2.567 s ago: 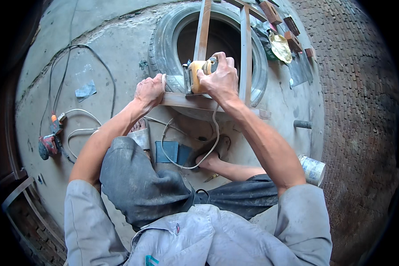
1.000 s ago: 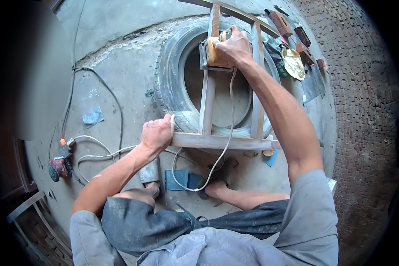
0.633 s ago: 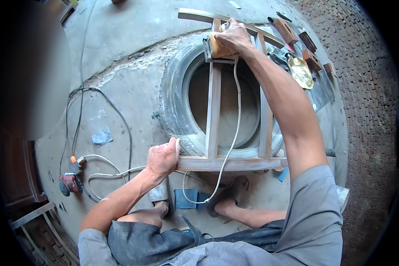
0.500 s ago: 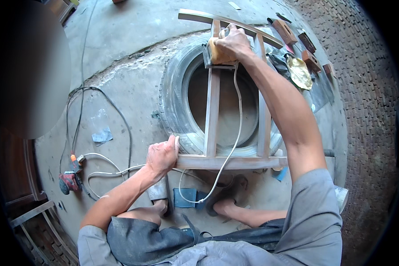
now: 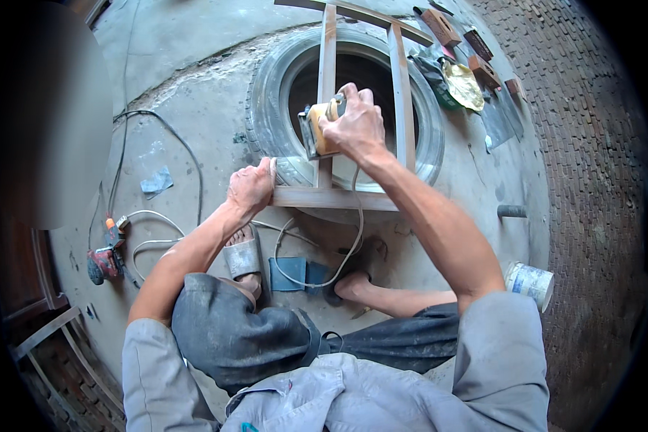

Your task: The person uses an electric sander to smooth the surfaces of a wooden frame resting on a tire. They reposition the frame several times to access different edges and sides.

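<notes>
A wooden frame with two long bars and crosspieces lies over a worn tire on the floor. My left hand is closed on the left end of the frame's near crosspiece. In my right hand is a yellow electric sander, its flat pad against the left long bar, over the tire's opening. From the sander a white cord hangs down across the near crosspiece. My right forearm hides the right end of that crosspiece.
Blue abrasive sheets lie between my feet. A red power tool with tangled cords sits at the left. Bricks and a gold-coloured crumpled bag are at the far right. Nearer stands a white bucket by a short pipe.
My right hand has drawn the sander nearer along the left long bar, from close to the far crosspiece to about the bar's middle. My left hand keeps its hold; the whole view has shifted.
</notes>
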The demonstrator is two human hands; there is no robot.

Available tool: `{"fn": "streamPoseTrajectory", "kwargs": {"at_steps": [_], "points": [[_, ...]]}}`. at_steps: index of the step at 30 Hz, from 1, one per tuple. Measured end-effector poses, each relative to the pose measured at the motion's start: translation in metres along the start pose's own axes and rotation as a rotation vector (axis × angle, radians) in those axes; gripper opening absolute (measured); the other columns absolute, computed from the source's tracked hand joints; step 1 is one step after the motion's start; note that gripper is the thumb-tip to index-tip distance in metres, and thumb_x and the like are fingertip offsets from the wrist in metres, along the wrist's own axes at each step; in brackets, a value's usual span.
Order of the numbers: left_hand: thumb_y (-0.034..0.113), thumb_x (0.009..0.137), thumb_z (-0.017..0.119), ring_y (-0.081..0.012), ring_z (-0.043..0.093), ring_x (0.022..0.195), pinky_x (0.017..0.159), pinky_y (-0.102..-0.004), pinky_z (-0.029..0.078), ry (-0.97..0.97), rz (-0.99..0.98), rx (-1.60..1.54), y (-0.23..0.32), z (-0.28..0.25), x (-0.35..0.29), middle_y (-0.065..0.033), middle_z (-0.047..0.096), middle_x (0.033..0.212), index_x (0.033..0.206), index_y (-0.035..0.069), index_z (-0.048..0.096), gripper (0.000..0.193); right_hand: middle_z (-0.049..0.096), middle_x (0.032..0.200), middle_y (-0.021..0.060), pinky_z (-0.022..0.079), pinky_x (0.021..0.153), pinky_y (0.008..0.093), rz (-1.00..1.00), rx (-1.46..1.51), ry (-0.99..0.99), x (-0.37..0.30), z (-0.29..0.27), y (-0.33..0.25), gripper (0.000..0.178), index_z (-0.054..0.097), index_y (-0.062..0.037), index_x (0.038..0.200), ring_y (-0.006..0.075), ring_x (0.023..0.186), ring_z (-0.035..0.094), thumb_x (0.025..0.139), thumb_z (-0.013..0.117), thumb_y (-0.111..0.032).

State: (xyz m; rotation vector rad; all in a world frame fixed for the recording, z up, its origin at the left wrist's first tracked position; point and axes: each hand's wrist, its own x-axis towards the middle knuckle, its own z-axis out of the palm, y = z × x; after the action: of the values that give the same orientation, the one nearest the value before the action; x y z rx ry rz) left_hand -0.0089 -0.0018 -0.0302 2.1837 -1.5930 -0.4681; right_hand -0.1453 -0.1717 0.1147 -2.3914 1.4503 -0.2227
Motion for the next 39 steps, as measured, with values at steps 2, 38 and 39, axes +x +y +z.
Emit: {"fn": "streamPoseTrajectory", "kwargs": {"at_steps": [2, 38, 39], "points": [[0.033, 0.111, 0.041, -0.0456, 0.071, 0.069, 0.063, -0.0562, 0.057, 0.031, 0.018, 0.004, -0.001, 0.001, -0.001, -0.0259, 0.069, 0.072, 0.098, 0.005, 0.059, 0.036, 0.055, 0.121, 0.0191, 0.056, 0.093, 0.0528, 0.011, 0.014, 0.011, -0.023, -0.001, 0.001, 0.06, 0.056, -0.0085, 0.128, 0.0441, 0.111, 0.06, 0.077, 0.081, -0.029], [0.032, 0.111, 0.041, -0.0441, 0.071, 0.065, 0.062, -0.0569, 0.056, -0.004, -0.027, -0.015, 0.003, -0.005, -0.005, -0.023, 0.069, 0.068, 0.096, 0.006, 0.06, 0.035, 0.054, 0.134, 0.0212, 0.055, 0.101, 0.0518, -0.001, -0.046, 0.033, 0.1, 0.003, -0.006, 0.07, 0.054, -0.01, 0.138, 0.0465, 0.123, 0.058, 0.08, 0.078, -0.043], [0.032, 0.111, 0.041, -0.0443, 0.071, 0.066, 0.063, -0.057, 0.056, 0.003, -0.023, -0.01, 0.001, -0.004, -0.007, -0.0231, 0.069, 0.068, 0.096, 0.006, 0.06, 0.036, 0.054, 0.133, 0.0213, 0.056, 0.1, 0.052, -0.004, -0.049, 0.02, 0.083, 0.004, -0.008, 0.069, 0.055, -0.0092, 0.137, 0.0466, 0.122, 0.059, 0.081, 0.078, -0.042]]}}
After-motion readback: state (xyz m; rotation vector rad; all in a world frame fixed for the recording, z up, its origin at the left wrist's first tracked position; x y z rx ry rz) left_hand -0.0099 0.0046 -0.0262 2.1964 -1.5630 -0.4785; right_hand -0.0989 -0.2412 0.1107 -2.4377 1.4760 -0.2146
